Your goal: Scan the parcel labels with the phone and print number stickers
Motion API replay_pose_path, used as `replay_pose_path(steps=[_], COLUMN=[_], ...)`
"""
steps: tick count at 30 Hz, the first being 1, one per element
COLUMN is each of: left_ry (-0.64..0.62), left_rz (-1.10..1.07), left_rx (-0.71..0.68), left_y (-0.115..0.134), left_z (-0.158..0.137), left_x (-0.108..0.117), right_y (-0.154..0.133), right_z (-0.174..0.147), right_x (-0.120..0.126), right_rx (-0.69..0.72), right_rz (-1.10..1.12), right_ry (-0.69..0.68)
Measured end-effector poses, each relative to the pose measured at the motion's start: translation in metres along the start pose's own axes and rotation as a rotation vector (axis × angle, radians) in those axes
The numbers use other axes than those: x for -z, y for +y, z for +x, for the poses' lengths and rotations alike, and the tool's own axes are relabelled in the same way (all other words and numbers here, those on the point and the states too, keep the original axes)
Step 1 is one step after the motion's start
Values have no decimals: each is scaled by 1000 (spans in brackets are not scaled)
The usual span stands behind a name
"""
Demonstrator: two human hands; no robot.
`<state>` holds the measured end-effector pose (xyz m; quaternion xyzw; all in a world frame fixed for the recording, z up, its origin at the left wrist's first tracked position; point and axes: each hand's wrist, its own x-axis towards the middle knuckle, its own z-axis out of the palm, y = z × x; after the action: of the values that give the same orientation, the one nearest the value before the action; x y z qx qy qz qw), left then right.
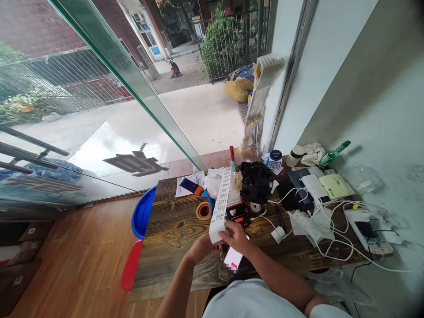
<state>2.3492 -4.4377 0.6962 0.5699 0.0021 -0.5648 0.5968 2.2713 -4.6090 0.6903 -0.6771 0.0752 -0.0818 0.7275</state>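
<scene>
A long white strip of printed labels (221, 201), with several numbers on it, stretches away from me over the table. My left hand (201, 248) is closed on its near end from the left and below; some of its fingers are hidden behind the paper. My right hand (236, 236) pinches the strip's right edge near the same end. Just below my right hand a phone (233, 257) with a lit pale screen lies on the wood. Beyond the hands sit a black and red device (243, 218) and a roll of tape (203, 210), to the right and left of the strip.
The dark wooden table (172, 229) also bears a black bag (255, 181), tangled white cables (331, 247), a charger (278, 234) and a green bottle (334, 154). Left of it are a blue basin (141, 216) and a red object (130, 267). A glass pane (159, 119) stands beyond.
</scene>
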Motion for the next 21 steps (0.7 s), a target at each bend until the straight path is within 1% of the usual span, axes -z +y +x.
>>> replay_pose_path(steps=[1,2,3,5,6,8,9,10,11,12,13,14,15,16,18,19,20,21], left_ry=[-4,-5,-8,26,67,171,206,215,172,92,-3,-69,-108,-94,44,127,180,279], left_rz=[-84,-122,-113,-84,-45,102,212,336,475,596,698,773,827,853,834,792,739,692], left_rx=[9,-5,-34,-100,-146,-250,-295,-328,-325,-291,-235,-171,-88,5,167,197,186,134], left_y=[5,12,18,33,42,61,72,82,91,97,101,100,96,88,65,52,40,30], left_z=[-2,-3,-3,-3,-5,-16,-27,-42,-60,-80,-101,-121,-139,-154,-176,-182,-185,-186], left_x=[1,0,-3,-11,-16,-27,-33,-39,-44,-49,-52,-53,-50,-44,-23,-9,6,19], right_y=[-5,-9,-12,-14,-13,-11,-10,-10,-10,-11,-13,-15,-18,-22,-30,-34,-39,-44], right_z=[-6,-12,-18,-29,-33,-33,-29,-20,-8,8,27,48,69,90,123,132,136,134], right_x=[-1,-2,-3,-5,-5,-4,-3,-2,0,3,6,9,12,14,17,16,14,10], right_rx=[42,88,131,181,174,56,-27,-111,-184,-234,-257,-269,-273,-271,-250,-231,-206,-176], right_rz=[-25,-59,-97,-147,-130,46,166,280,374,432,464,487,499,500,479,457,430,398], right_ry=[-35,-62,-73,-50,-11,117,181,231,258,254,218,172,142,123,105,98,86,65])
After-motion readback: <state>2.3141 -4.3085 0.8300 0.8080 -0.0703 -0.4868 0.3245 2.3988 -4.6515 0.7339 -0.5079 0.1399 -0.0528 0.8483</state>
